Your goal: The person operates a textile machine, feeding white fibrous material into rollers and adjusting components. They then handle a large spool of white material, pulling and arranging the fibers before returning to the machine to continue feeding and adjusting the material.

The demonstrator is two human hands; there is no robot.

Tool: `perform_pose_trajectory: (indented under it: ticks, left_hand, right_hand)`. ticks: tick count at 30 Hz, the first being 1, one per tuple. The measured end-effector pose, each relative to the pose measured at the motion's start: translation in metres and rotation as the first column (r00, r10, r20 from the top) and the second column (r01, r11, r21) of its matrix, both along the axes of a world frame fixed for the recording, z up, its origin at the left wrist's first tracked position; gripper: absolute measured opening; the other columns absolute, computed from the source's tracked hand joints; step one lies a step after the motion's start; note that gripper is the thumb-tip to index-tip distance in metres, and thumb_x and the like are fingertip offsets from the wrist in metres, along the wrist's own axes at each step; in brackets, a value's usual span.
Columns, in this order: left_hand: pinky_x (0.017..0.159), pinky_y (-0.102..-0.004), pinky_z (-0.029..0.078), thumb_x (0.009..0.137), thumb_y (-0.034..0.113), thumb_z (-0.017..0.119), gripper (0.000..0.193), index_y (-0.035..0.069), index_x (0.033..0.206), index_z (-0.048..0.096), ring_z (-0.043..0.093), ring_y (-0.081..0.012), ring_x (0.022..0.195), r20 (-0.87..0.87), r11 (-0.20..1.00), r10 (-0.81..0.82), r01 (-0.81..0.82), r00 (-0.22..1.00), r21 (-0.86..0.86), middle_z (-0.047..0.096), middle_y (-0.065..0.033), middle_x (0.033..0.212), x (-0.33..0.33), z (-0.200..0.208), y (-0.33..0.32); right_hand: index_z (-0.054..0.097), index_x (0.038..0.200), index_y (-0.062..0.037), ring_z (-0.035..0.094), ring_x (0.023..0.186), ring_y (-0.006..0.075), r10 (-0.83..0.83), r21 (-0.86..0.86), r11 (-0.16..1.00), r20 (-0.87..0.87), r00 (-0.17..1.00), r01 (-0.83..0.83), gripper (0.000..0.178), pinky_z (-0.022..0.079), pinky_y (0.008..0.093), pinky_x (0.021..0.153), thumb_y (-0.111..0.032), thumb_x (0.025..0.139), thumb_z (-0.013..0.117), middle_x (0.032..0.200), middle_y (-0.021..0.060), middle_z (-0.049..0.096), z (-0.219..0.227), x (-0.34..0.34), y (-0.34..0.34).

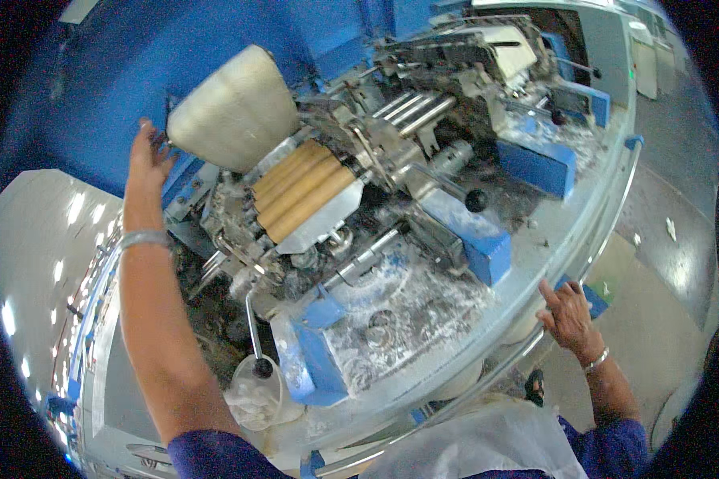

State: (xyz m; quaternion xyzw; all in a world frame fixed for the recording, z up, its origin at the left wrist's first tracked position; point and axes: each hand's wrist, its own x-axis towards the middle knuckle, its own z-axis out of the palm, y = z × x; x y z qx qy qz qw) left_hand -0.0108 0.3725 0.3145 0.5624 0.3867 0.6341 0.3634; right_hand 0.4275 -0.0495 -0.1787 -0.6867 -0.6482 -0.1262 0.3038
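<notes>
The person's left hand, fingers spread, was raised just beside the narrower end of a cream-coloured package, though whether they touched was unclear. The right hand, fingers loosely extended, was near the metal rail along the machine's front. Between them lay tan rollers, black-knobbed levers, blue blocks and scattered white lint.

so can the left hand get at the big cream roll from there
Likely yes: the left hand is raised, open, beside the left end of the cream roll, with nothing bulky between, though whether they already touch is unclear.
</notes>
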Motion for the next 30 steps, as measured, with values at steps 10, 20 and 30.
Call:
perform_pose_trajectory:
  ticks: [10,20,30]
  left_hand:
    - [0.074,-0.0404,0.049,0.094,0.032,0.048,0.032,0.004,0.104,0.058,0.060,-0.0266,0.080,-0.047,0.968,-0.130,0.137,0.990,0.210,0.063,-0.0122,0.093,0.020,0.002,0.034]
    - [0.074,-0.0300,0.044,0.091,0.026,0.052,0.022,0.006,0.085,0.061,0.057,-0.0173,0.081,-0.192,0.995,-0.091,0.097,0.977,0.019,0.062,-0.0062,0.084,0.005,-0.026,0.028]
    - [0.101,-0.0333,0.028,0.085,0.037,0.056,0.050,0.007,0.125,0.051,0.043,-0.0226,0.119,-0.630,0.835,-0.454,0.548,0.630,-0.053,0.042,-0.0134,0.137,-0.034,-0.097,-0.026]
  right_hand:
    - [0.046,0.122,0.0054,0.046,0.082,0.0355,-0.023,-0.154,0.988,-0.040,0.999,0.016,0.063,0.030,0.0483,0.092,-0.047,0.091,0.031,0.077,0.0176,0.053,0.045,-0.017,0.006]
    - [0.044,0.128,-0.0038,0.048,0.098,0.0378,-0.074,-0.135,0.989,-0.056,0.996,0.066,0.055,0.028,0.0548,0.098,-0.031,0.081,0.046,0.102,0.0206,0.053,0.043,-0.023,0.008]
    - [0.045,0.126,0.0057,0.046,0.084,0.0343,-0.089,-0.058,0.994,-0.009,0.996,0.088,0.053,0.026,0.0507,0.099,-0.027,0.085,0.039,0.080,0.0172,0.050,0.043,-0.028,0.011]
